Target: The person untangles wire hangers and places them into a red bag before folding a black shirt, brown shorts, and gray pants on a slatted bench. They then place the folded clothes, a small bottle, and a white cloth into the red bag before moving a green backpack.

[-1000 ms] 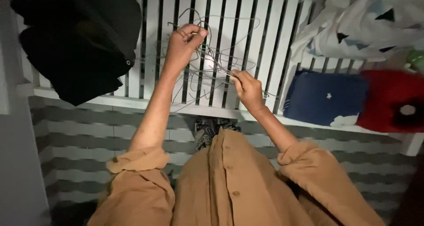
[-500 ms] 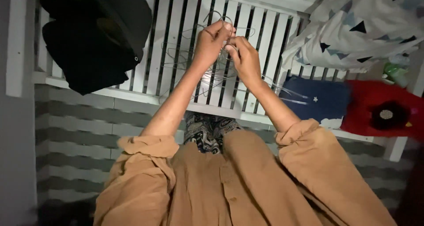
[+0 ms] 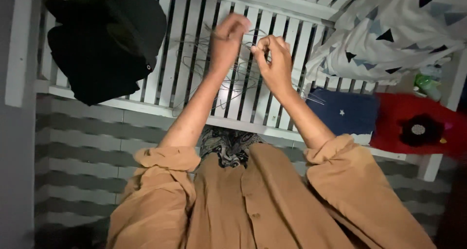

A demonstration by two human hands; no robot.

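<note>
A tangled bundle of thin wire hangers [image 3: 228, 78] hangs in front of a white slatted railing [image 3: 189, 59]. My left hand [image 3: 227, 37] grips the hooks at the top of the bundle; it is blurred. Just to its right, my right hand [image 3: 273, 59] pinches one of the wires between thumb and fingers. Both arms reach out from rolled tan sleeves.
A black garment [image 3: 102, 39] hangs over the railing at the left. A white cloth with dark triangles [image 3: 389, 30] is draped at the upper right, with a navy cloth [image 3: 345, 110] and a red cloth [image 3: 413, 125] below it. A grey striped floor lies beneath.
My right hand rose from low in the bundle to the hooks by my left hand, then parted slightly from it. The camera view shifted down and right.
</note>
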